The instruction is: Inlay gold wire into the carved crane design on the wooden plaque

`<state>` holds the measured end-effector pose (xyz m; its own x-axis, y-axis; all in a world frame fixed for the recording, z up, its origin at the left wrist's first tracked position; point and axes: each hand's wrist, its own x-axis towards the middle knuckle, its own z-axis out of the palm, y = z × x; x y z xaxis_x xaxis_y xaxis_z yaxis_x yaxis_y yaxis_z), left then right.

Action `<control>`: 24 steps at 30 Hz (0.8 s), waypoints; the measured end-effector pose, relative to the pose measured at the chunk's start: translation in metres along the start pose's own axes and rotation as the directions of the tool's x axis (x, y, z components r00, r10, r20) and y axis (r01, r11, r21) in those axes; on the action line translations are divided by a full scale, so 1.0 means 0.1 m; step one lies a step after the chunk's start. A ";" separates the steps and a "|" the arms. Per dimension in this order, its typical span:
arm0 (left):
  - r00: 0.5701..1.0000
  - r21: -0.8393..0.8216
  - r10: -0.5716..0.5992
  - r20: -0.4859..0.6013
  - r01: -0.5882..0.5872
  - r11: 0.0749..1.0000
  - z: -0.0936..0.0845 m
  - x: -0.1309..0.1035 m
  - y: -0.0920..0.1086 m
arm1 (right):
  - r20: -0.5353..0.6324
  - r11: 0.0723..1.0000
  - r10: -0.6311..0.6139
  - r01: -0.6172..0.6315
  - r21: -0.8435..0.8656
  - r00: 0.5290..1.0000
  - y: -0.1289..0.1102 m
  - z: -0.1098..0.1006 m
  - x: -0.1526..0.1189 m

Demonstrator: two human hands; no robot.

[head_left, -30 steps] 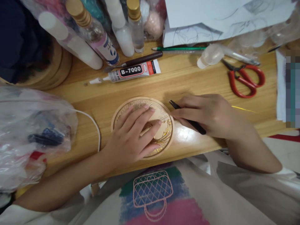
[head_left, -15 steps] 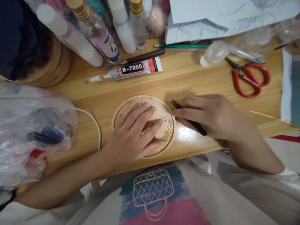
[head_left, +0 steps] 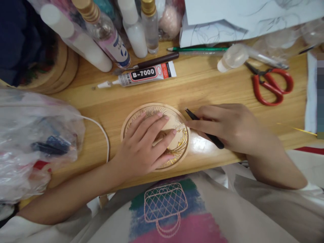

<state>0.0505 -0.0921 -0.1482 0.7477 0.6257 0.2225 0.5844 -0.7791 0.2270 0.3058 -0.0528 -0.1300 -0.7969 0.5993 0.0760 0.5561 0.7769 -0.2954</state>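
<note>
A round wooden disc (head_left: 177, 118) with engraved lines lies on the wooden table, and gold strands fill part of its lower right pattern. My left hand (head_left: 144, 145) lies flat over the disc with its fingers spread, covering much of the left and middle. To the right, my right hand (head_left: 222, 126) holds black tweezers (head_left: 214, 139) between thumb and fingers. The tweezer tips point up and left, just beyond the disc's upper right edge. Whether anything is between the tips is too small to tell.
A glue tube (head_left: 146, 74) and a dark-handled tool (head_left: 158, 60) lie behind the disc. Red-handled scissors (head_left: 269, 89) are at the right. Bottles (head_left: 111, 44) stand at the back left. A plastic bag (head_left: 37, 145) and a white cord (head_left: 102, 130) are left.
The view has shifted very slightly. My right hand and the tweezers have moved a little down. My left hand keeps its place on the disc.
</note>
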 end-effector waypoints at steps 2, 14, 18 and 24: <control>1.000 0.008 0.009 0.003 -0.009 1.000 0.00 -0.01 0.00 | 0.005 1.000 0.003 -0.003 -0.004 1.000 0.00 0.00 0.00; 1.000 0.022 0.016 -0.003 -0.016 1.000 0.04 -0.01 -0.02 | -0.014 0.999 -0.028 0.028 -0.034 1.000 0.00 -0.01 0.00; 1.000 0.009 0.017 0.008 -0.017 1.000 0.04 -0.01 -0.02 | -0.029 0.997 -0.045 0.044 -0.062 0.999 0.00 0.00 0.00; 0.999 -0.007 0.045 -0.003 -0.045 0.999 0.04 0.00 -0.04 | -0.048 0.997 -0.057 0.054 -0.059 0.997 0.01 0.01 0.00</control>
<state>0.0494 -0.0893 -0.1529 0.7724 0.5899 0.2355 0.5477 -0.8063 0.2232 0.3063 -0.0522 -0.1311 -0.8151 0.5626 0.1381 0.5251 0.8183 -0.2340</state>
